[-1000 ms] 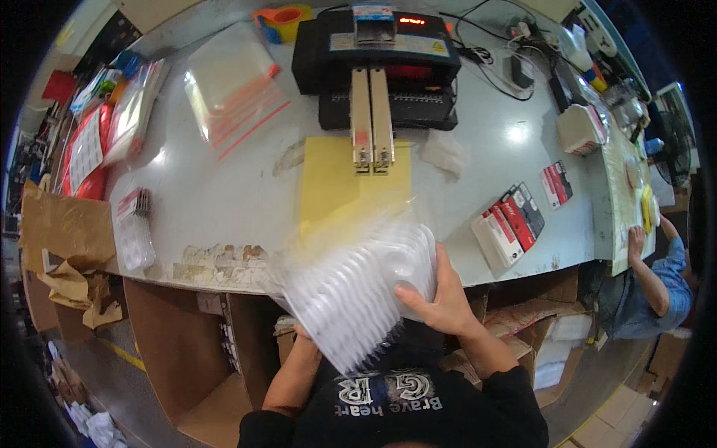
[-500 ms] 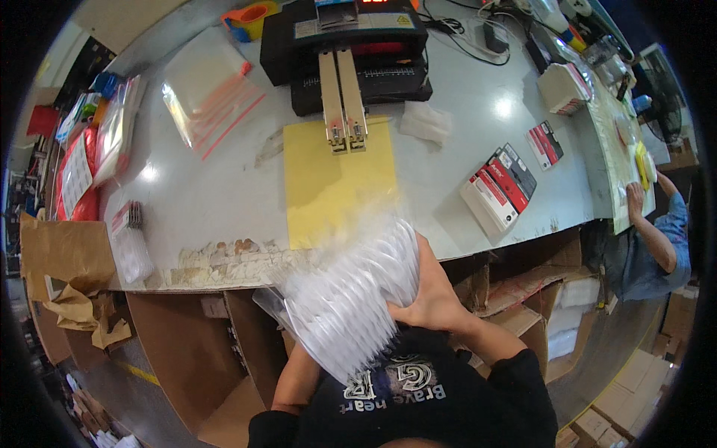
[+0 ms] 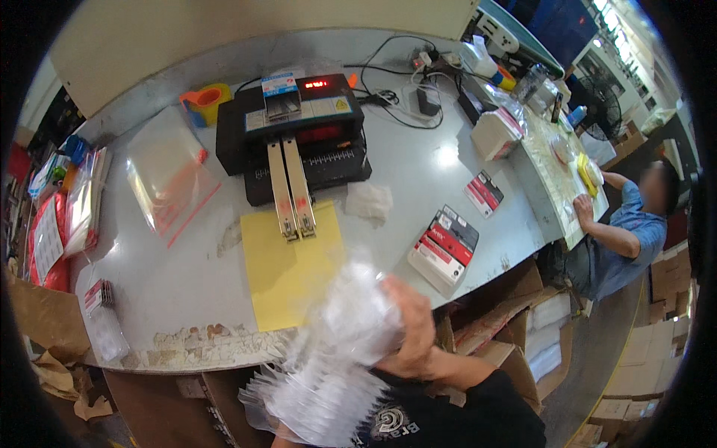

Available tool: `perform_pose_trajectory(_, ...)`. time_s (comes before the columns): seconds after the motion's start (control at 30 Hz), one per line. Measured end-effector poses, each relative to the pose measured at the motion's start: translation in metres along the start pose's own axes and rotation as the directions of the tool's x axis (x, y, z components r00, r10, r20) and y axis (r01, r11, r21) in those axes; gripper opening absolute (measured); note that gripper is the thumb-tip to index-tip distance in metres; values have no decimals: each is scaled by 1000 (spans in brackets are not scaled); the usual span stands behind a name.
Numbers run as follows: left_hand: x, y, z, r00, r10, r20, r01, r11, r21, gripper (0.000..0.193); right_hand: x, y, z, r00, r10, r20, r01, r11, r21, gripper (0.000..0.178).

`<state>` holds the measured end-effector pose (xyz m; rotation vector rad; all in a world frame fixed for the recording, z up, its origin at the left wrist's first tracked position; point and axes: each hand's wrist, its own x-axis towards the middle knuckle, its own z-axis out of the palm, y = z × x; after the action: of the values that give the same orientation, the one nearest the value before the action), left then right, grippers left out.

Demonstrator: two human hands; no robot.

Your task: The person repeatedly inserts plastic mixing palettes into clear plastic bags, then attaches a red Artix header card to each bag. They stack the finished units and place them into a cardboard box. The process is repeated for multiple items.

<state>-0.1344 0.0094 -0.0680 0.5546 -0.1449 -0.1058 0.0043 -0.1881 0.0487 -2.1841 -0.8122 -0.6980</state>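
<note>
Head view: I'm watching two bare hands working at the front edge of a grey tabletop (image 3: 202,291).
Shell stack: a nested stack of clear plastic shells (image 3: 321,388) is sitting in the hands, close against the black shirt (image 3: 470,411), covering part of the table edge; motion is blurring it.
Long axis: running slantwise, lower left to upper right; the upper end is pointing toward the yellow sheet (image 3: 287,287) and overlapping its lower corner in view. Thin shell edges are fanning out along the lower end. Which way each shell is facing, I'm not managing to tell.
Right hand: the right hand (image 3: 409,325) is gripping the stack's upper right side, fingers curling partway round, spread about as wide as the stack there.
Left hand: only a sliver of the left hand (image 3: 285,432) is showing under the lower end; the shells are hiding its fingers, so I'm not calling its grip.
Black machine: the black machine (image 3: 291,112) is standing beyond the sheet, its two metal bars (image 3: 291,187) reaching over it.
Cards: a red, white and black card stack (image 3: 444,250) is lying right of the sheet.
Co-worker: a person in blue (image 3: 638,231) is resting a hand on the side table (image 3: 549,164).
</note>
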Motion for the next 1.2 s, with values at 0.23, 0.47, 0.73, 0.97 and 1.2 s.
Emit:
perform_pose_trajectory(0.23, 44, 15, 2, 933, -162, -322, 203, 974, 99, 73, 131, 240, -17, 398, 824, 403, -874, 207, 440, 75)
perform_pose_trajectory(0.47, 83, 34, 35, 763, -32, -645, 453, 738, 499, 87, 98, 344, -19, 179, 880, 441, -984, 150, 99, 39)
perform_pose_trajectory(0.73, 93, 35, 21, 823, 33, -568, 501, 431, 751, 93, 63, 196, 53, 812, 378, 445, -227, 907, -356, 46)
perform_pose_trajectory(0.97, 80, 34, 24, 838, 297, -458, 419, 188, 889, 83, 69, 209, 134, 818, 390, 422, -98, 818, -567, 24)
perform_pose_trajectory(1.2, 90, 52, 31, 890, 400, -220, 227, 30, 973, 62, 78, 207, 100, 846, 316, 429, -54, 852, -521, 18)
